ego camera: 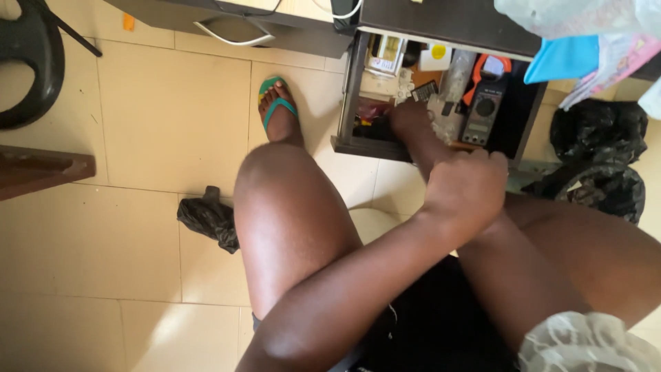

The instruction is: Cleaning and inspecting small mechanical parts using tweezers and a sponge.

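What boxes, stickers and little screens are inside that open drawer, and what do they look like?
Meter: right part of the drawer, dark grey body, round dial, orange clamp on top, small pale screen.
Box: back left corner, small, pale with a yellowish panel.
Sticker: back middle, round, yellow, on a white package.
Clear plastic bag: middle, beside the right hand, crinkled.

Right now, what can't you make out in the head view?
- Right hand: fingers reach into the drawer; whether the grip holds anything is hidden among the clutter.
- Left hand: fist seen from behind; palm side hidden.
- Meter: dial too small to read.
- Drawer rear: cut off by the desk edge.
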